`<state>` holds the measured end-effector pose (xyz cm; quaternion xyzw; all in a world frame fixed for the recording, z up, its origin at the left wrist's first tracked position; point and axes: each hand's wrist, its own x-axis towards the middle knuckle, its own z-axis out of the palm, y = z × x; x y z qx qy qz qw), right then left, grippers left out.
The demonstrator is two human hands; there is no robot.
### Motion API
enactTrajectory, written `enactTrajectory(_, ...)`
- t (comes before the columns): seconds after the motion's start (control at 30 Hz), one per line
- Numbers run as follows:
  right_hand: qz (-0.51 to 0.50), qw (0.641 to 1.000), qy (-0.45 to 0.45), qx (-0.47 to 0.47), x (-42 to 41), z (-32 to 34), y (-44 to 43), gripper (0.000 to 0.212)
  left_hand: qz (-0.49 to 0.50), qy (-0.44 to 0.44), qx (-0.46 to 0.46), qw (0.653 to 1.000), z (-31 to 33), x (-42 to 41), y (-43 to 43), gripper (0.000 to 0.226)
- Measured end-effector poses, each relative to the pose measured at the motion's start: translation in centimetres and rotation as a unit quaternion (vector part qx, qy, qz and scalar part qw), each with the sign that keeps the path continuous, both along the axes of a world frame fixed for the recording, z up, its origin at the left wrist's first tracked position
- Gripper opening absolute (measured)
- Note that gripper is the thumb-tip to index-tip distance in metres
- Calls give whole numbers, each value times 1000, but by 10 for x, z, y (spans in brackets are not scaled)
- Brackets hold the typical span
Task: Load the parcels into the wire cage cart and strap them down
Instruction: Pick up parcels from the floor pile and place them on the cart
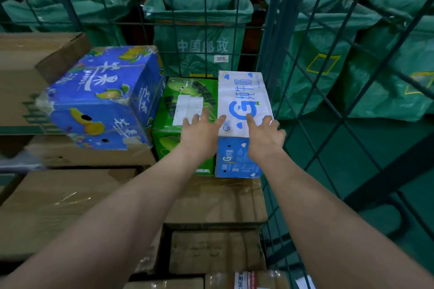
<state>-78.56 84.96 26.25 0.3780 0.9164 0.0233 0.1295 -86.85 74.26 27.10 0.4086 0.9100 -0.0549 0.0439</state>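
Note:
A white and blue milk carton (242, 91) stands in the back right corner of the wire cage cart (272, 37), on top of brown cardboard boxes. My right hand (264, 135) rests on its near top edge with fingers spread. My left hand (202, 130) lies with straight fingers on the green box (185, 91) beside it, thumb touching the milk carton's left edge. A blue mango box (103, 98) sits tilted to the left of the green box.
Brown cardboard boxes (58, 209) fill the cage's lower layers and left side. Green mesh walls close the back and right. Outside the cage hang green postal sacks (199, 37) under a yellow frame, above a green floor (352, 162).

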Motion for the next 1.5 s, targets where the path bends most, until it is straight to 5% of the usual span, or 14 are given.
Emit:
enactTrajectory(0.37, 12, 993, 25, -115, 26, 89, -106, 71, 98, -25, 24, 995, 86, 29, -130, 62)
enactTrajectory(0.6, 62, 982, 72, -165, 40, 128, -212, 48, 232, -79, 106, 964, 104, 57, -260, 58)
enactTrajectory(0.93, 157, 967, 57, -192, 87, 160, -391, 48, 346, -53, 195, 916, 147, 146, -434, 48)
enactTrajectory(1.2, 271, 928, 65, -248, 150, 159, -546, 45, 441, -42, 229, 867, 165, 238, -592, 47)
enactTrajectory(1.5, 433, 870, 14, -235, 167, 156, -658, 49, 592, -50, 279, 755, 154, 319, -717, 48)
